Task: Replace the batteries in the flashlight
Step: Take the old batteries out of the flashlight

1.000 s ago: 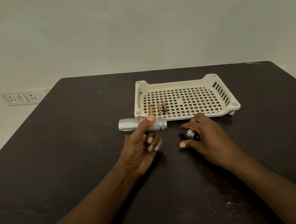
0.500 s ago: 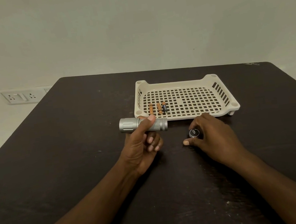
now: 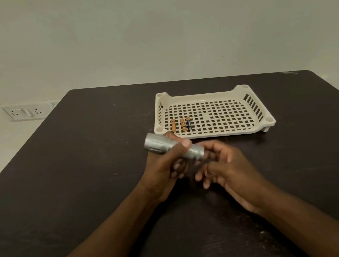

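Observation:
My left hand [image 3: 165, 172] grips the silver flashlight [image 3: 159, 143] around its middle, above the dark table [image 3: 81, 183]. The flashlight is tilted, head up to the left and tail end down to the right. My right hand [image 3: 232, 167] sits just beside and below that tail end, with its fingers loosely spread and nothing visible in them. The flashlight's black tail cap is out of sight. Three small batteries [image 3: 183, 125] lie side by side in the near left corner of the cream perforated tray [image 3: 203, 94]; two are orange and one is black with an orange tip.
The tray stands just beyond my hands, right of centre on the table. A wall socket plate [image 3: 25, 112] sits beyond the table's left edge. A pale wall rises behind the table.
My right hand set the tail cap down on the table, let it go and moved left to the flashlight's tail end. My left hand tilted the flashlight's tail end downward.

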